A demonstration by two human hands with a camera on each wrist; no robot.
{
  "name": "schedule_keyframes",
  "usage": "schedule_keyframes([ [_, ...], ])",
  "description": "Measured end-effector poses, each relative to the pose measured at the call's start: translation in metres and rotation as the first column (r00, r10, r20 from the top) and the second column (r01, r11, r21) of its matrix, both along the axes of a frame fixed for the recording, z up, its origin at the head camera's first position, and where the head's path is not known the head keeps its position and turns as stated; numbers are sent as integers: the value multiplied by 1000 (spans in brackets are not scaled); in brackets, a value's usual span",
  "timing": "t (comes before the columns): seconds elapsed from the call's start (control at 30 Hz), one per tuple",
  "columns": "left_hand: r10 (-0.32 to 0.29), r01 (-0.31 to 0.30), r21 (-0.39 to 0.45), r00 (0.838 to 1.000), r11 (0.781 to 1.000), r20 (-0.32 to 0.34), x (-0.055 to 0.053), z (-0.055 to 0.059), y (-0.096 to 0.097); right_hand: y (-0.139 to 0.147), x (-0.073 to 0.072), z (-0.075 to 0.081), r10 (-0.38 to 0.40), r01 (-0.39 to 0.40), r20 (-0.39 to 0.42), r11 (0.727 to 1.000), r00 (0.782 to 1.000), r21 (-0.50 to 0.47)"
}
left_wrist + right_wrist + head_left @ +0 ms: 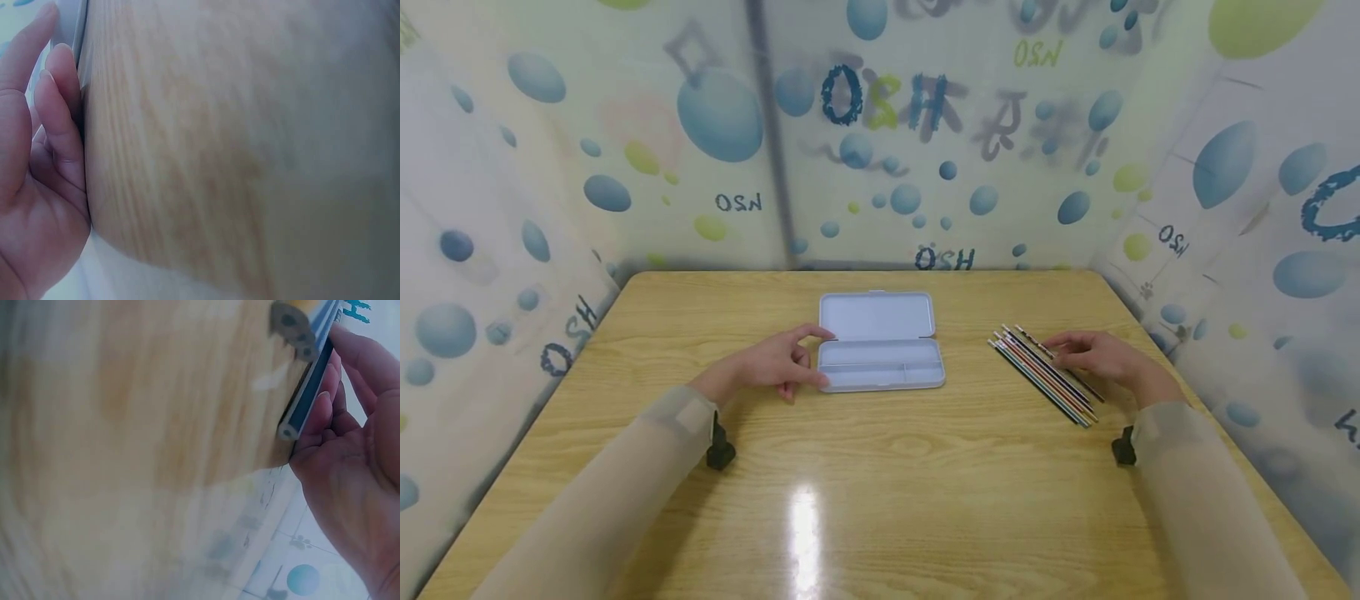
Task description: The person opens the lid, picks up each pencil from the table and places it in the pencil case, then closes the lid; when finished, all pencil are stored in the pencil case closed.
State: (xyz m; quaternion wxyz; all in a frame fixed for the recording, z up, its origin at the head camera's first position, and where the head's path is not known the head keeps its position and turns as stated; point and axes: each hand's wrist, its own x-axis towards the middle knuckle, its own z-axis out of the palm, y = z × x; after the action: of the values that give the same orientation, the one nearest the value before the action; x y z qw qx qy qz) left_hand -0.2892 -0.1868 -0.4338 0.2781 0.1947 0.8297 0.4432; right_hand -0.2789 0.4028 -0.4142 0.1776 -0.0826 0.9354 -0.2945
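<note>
Slim multicoloured pencils (1043, 379) lie in a slanted bundle at 2 o'clock on the glossy yellow-brown wood-grain table (925, 517) in my head view. I have the right hand (1101, 357) at the bundle's 2 o'clock edge, thumb and forefinger pinching a black-and-white patterned pencil (1028, 336). At 12 o'clock sits a pale-blue rectangular hinged pencil case (865, 377), lid folded back; the left hand (778, 360) touches its 9 o'clock end, thumb and forefinger spread wide. My left wrist view shows that hand at 9 o'clock. My right wrist view shows blurred pencil ends around 1 o'clock.
</note>
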Motion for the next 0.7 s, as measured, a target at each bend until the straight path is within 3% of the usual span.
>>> schedule_keyframes([
  [0.27, 2, -2, 3, 1000, 1000, 3, 2, 2, -1, -2, -3, -1, -1, 1, -9, 1000, 1000, 9],
  [0.7, -6, 6, -15, 1000, 1000, -23, 0, 1, -2, -3, -3, 1, -8, 20, -134, 996, 991, 88],
])
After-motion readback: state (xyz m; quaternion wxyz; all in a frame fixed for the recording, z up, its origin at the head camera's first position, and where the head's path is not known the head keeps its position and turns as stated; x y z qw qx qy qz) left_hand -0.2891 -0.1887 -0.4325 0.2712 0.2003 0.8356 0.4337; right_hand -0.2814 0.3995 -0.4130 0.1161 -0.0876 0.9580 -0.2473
